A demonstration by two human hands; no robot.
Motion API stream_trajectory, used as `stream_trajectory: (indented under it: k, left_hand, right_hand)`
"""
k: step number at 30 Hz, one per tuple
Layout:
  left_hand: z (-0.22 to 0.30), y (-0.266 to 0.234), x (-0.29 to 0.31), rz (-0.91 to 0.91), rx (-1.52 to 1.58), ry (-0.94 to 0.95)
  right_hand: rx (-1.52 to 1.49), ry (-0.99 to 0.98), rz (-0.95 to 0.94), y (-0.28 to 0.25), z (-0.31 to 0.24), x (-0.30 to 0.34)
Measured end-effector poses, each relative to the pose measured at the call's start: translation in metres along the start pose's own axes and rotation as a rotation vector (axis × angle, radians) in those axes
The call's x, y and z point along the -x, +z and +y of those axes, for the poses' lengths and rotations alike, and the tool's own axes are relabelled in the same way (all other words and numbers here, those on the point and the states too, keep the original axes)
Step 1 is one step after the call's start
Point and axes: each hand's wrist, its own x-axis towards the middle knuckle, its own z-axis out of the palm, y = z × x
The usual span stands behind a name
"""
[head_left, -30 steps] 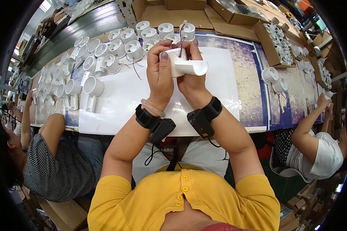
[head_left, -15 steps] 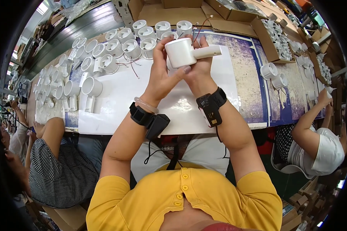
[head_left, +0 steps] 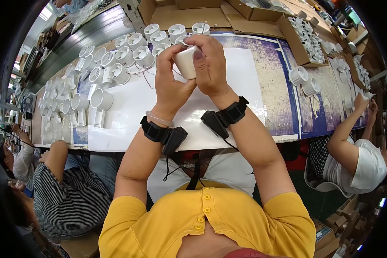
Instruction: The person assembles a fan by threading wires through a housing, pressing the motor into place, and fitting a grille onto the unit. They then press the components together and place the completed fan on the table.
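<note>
Between my two hands, above the white sheet [head_left: 176,124], is a white plastic handheld-fan housing [head_left: 185,64] with a smooth rounded side toward me. My left hand [head_left: 170,84] grips its left side, fingers curled over the upper edge and thumb below. Wrapped round the right side is my right hand [head_left: 211,69], its thumb pressed on the wall. The housing's handle and inside are hidden by the hands. Just beyond them stand several white round housings with fan blades [head_left: 142,55], some trailing thin reddish wires [head_left: 147,79].
More white housings with handles [head_left: 101,99] crowd the table's left side. Two round white parts [head_left: 298,76] stand on the right. A cardboard box [head_left: 297,47] of small white parts lies at the far right. Co-workers sit left, in a checked top [head_left: 69,198], and right [head_left: 354,163].
My right hand has moved from under the housing up round its right side and turned. The housing has rotated, so its handle, earlier pointing right, is now out of sight.
</note>
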Motion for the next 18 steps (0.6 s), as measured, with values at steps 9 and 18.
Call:
stream_trajectory:
  k: [9, 18]
  left_hand:
    - [0.018, 0.004, -0.002, 0.041, 0.588, -0.146]
    - [0.009, -0.001, 0.001, 0.242, 0.458, -0.02]
  right_hand:
    - [-0.916, 0.57, 0.053, 0.007, -0.005, 0.009]
    - [-0.981, 0.578, -0.02, 0.023, -0.041, 0.01]
